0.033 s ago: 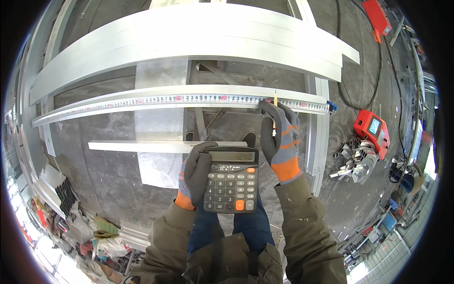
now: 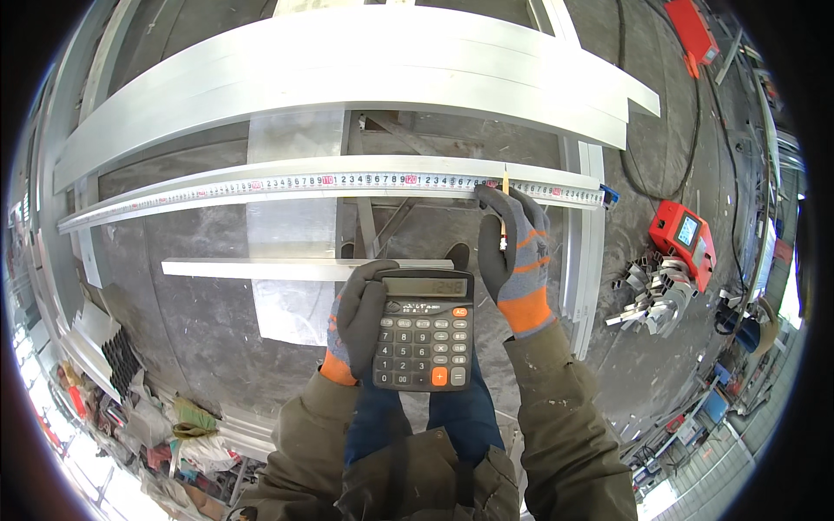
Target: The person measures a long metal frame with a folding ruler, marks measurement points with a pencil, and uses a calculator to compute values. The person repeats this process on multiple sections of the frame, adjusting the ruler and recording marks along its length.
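My left hand, in a grey and orange work glove, grips a black desk calculator by its left side, its display facing up. Gloved alike, my right hand has a pencil between its fingers, tip pointing away from me. The pencil tip lies over a measuring tape, which is stretched along a long pale metal bar. My right fingertips are at the tape's near edge. Closer to me, a shorter pale bar runs partly behind my left hand and the calculator.
Wide white metal profiles lie across the far side of the frame. At right, a red device with a screen stands beside a pile of metal offcuts. A black cable loops over the floor. Cloths and bags are heaped at lower left.
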